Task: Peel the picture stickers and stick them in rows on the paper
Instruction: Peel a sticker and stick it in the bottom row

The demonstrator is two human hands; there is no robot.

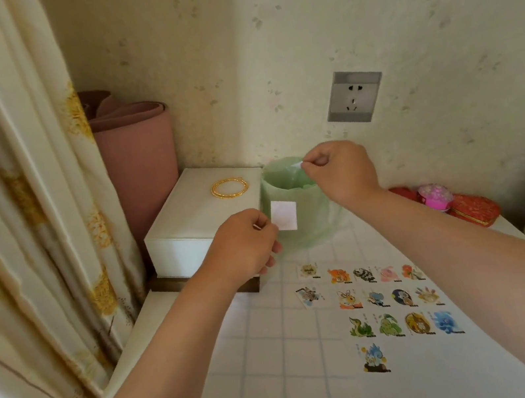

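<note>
While rows of stickers point(393, 302) lay on the paper point(260, 338) on the worktop point(137, 331), the left hand point(245, 247) pinched a white square sticker point(284, 214) by its edge, raised; I'd keep fingers off the glue. Beyond, the right hand point(336, 169) pinched a backing scrap point(297, 165) over the bin point(316, 217).

the left hand point(245, 247) pinches a white square point(284, 214) near centre. at its 1 o'clock the right hand point(340, 172) pinches a small scrap point(297, 164) over the green-lined bin point(312, 225). picture stickers point(402, 297) lie in rows on the paper point(277, 335) at 5 o'clock.
</note>
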